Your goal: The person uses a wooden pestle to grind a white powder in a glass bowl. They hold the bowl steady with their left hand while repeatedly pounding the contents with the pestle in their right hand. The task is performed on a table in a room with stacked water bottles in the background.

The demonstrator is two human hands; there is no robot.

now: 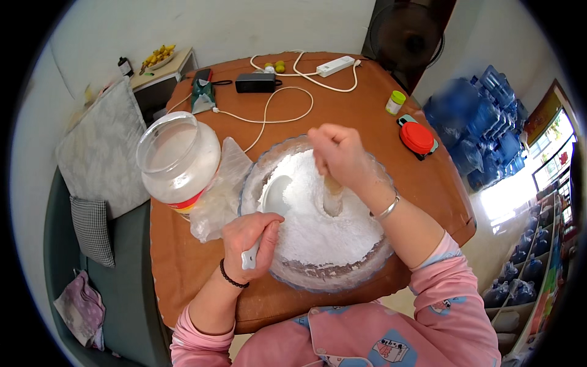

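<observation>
A large clear bowl (321, 280) with a scalloped rim sits before me, filled with white powder (316, 238). My left hand (252, 245) grips the handle of a pale ladle or large spoon (276, 196) at the bowl's left rim; its broad head rests in the powder. Over the bowl's upper right, my right hand (341, 158), slightly blurred, is closed around the top of a thick tan stick (333, 197), apparently wooden. Powder coats the stick's lower end, which stands in a hollow in the powder. My fingers hide its top.
Left of the bowl stand a large clear jar (179, 156) and a crumpled plastic bag (218, 202). Farther back are a black box-shaped device (256, 83), a power strip (335, 66) and looping white cable (289, 121). A green-lidded jar (395, 102) and red round object (416, 137) lie right.
</observation>
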